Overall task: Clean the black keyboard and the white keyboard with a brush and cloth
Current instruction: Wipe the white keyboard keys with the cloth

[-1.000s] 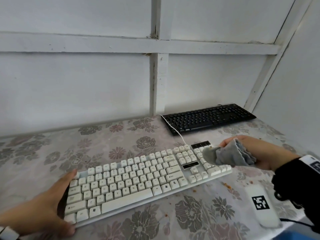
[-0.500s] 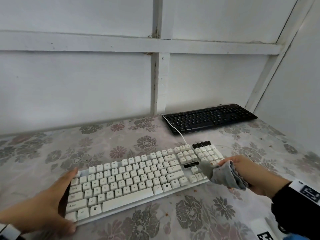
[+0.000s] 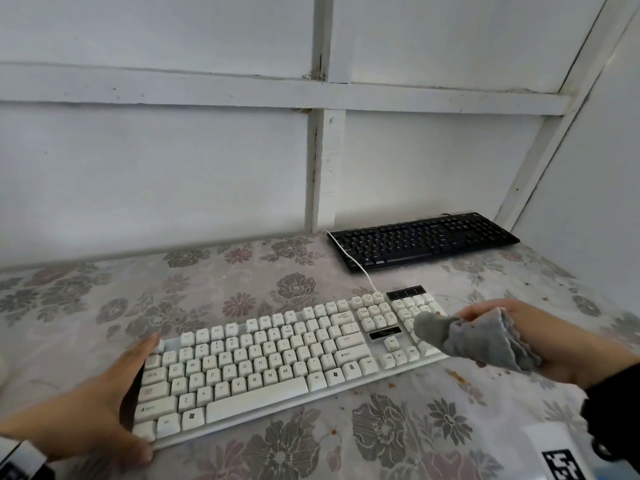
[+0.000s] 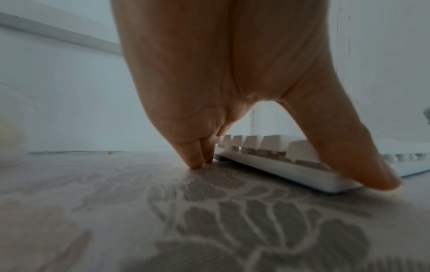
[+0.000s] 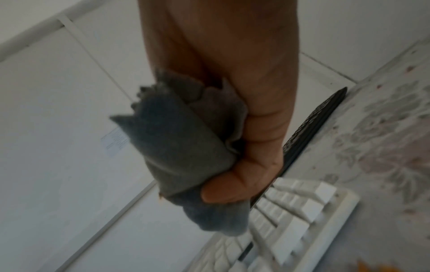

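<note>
The white keyboard (image 3: 259, 362) lies at an angle on the flowered tablecloth (image 3: 242, 292). My left hand (image 3: 104, 403) braces its left end, with straight fingers along the side and the thumb at the front corner. In the left wrist view the fingertips (image 4: 195, 163) touch the table beside the white keyboard (image 4: 279, 165). My right hand (image 3: 554, 341) grips a bunched grey cloth (image 3: 467, 337) whose tip rests over the number pad. The right wrist view shows the grey cloth (image 5: 181, 147) above the white keys (image 5: 291, 220). The black keyboard (image 3: 422, 240) sits at the back right. No brush is in view.
The white keyboard's cable (image 3: 353, 261) runs back past the black keyboard's left end. A white device with a black square marker (image 3: 557, 455) lies at the front right. Orange crumbs (image 3: 457, 375) dot the tablecloth. White walls close the back and right.
My right hand drew the cloth from the number pad toward the keyboard's front right corner, then back up over the pad. The left hand has stayed put.
</note>
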`<state>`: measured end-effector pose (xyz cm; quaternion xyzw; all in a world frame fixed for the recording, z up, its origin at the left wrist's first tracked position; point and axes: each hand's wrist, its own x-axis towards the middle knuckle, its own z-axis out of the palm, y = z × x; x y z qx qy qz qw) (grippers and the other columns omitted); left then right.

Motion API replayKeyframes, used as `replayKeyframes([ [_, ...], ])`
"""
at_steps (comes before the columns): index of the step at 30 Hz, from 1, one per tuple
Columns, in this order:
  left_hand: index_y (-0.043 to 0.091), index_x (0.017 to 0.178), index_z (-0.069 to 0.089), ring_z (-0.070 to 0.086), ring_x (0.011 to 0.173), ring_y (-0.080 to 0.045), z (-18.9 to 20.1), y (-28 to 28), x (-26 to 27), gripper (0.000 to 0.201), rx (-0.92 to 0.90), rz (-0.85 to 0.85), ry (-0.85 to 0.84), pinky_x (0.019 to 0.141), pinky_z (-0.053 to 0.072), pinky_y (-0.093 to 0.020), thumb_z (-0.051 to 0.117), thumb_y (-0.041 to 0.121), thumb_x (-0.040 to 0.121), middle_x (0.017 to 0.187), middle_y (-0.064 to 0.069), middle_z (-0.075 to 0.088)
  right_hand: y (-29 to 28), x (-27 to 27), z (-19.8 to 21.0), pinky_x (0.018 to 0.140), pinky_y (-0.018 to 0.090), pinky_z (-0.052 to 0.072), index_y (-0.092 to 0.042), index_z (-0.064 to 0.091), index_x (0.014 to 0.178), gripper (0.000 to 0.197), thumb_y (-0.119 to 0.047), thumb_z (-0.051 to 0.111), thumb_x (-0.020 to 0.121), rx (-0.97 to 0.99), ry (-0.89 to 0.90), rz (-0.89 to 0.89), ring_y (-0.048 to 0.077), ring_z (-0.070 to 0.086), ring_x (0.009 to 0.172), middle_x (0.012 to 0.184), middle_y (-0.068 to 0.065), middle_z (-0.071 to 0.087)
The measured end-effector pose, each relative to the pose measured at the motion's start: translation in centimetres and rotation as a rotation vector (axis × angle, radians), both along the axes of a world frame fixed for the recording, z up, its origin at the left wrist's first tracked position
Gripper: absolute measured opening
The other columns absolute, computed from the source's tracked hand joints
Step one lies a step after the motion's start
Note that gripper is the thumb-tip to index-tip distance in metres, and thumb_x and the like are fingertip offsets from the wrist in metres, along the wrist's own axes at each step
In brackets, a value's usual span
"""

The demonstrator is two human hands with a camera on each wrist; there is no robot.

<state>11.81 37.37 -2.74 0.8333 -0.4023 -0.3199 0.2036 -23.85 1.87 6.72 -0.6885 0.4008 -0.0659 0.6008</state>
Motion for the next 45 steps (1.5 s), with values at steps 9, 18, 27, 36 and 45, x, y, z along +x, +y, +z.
replayKeyframes([
  [9, 0.055, 0.122, -0.02, 0.01, 0.139, -0.004, 0.4, 0.1, -0.5, 0.142, 0.056, -0.007, -0.019, 0.117, 0.014, -0.028, 0.086, 0.063, 0.028, 0.147, 0.018, 0.003, 3.7, 6.6, -1.9, 0.072, 0.025, 0.05, -0.006, 0.071, 0.098, 0.019, -0.008, 0.053, 0.094, -0.173, -0.037, 0.166, 0.014, 0.063, 0.076, 0.091, 0.012, 0.073],
  [18, 0.036, 0.138, -0.018, 0.017, 0.136, -0.004, 1.9, -0.4, -1.6, 0.146, 0.132, 0.019, -0.075, 0.113, 0.014, -0.02, 0.085, 0.058, 0.037, 0.153, 0.009, 0.008, 4.2, 6.7, -2.7, 0.069, 0.03, 0.047, -0.004, 0.073, 0.082, 0.013, -0.005, 0.06, 0.085, -0.182, 0.078, 0.27, 0.018, 0.061, 0.068, 0.086, 0.021, 0.071],
  [27, 0.025, 0.143, -0.019, 0.005, 0.137, -0.002, 2.6, -0.4, -2.1, 0.152, 0.164, -0.02, -0.133, 0.115, 0.007, -0.02, 0.071, 0.078, 0.032, 0.153, 0.009, -0.006, 4.0, 4.7, -1.7, 0.082, 0.039, 0.049, -0.006, 0.074, 0.09, 0.024, -0.026, 0.068, 0.08, -0.052, 0.087, 0.421, 0.025, 0.063, 0.082, 0.098, 0.023, 0.07],
  [36, 0.032, 0.144, -0.012, 0.005, 0.138, 0.001, 3.2, 0.1, -2.6, 0.134, 0.118, -0.078, -0.233, 0.111, 0.006, -0.011, 0.071, 0.074, 0.048, 0.152, 0.019, -0.005, 6.3, 6.6, -1.2, 0.063, 0.025, 0.054, -0.004, 0.07, 0.104, 0.034, -0.01, 0.074, 0.071, 0.171, -0.11, 0.341, 0.021, 0.067, 0.075, 0.097, 0.018, 0.072],
  [45, 0.043, 0.14, -0.011, 0.01, 0.126, 0.012, 8.6, 4.9, -1.0, 0.134, 0.05, -0.07, -0.276, 0.104, 0.011, -0.009, 0.038, 0.095, 0.026, 0.136, 0.033, -0.002, 13.8, 13.8, -1.0, 0.069, 0.023, 0.056, -0.005, 0.067, 0.109, 0.028, 0.001, 0.062, 0.083, 0.136, -0.268, 0.264, 0.019, 0.067, 0.084, 0.103, 0.014, 0.072],
])
